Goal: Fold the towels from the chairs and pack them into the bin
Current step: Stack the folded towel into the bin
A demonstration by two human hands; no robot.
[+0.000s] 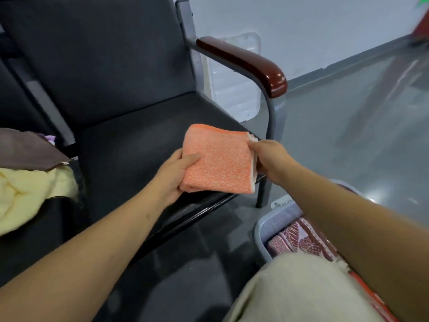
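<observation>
Grip: both hands clasped one folded orange towel (218, 161), each at one side of it.
Left hand (171, 175): it held the left edge of the towel, with the thumb laid on top and the fingers curled under the cloth.
Right hand (270, 159): it pinched the right edge, where the stacked layers with their white border showed.
Orange towel: it was folded into a thick rectangle and was over the front part of the chair seat (130, 145). Whether it rested on the seat or was lifted a little, I could not tell.
Chair: it had a dark seat and back, a grey metal frame and a glossy red-brown armrest (243, 63) on its right side.
Bin (264, 228): pale grey, it stood on the floor at the lower right, near the front leg of the chair, and was partly hidden by the right forearm and by a knee in beige trousers (301, 287).
In the bin: a red and white patterned towel (299, 238) lay inside.
Left edge of the view: a crumpled pale yellow towel (27, 194) lay there, with a brown cloth (25, 149) above it and touching it.
Behind the armrest: a whitish flat panel (234, 89) stood against the wall.
Floor (348, 135): grey and shiny.
</observation>
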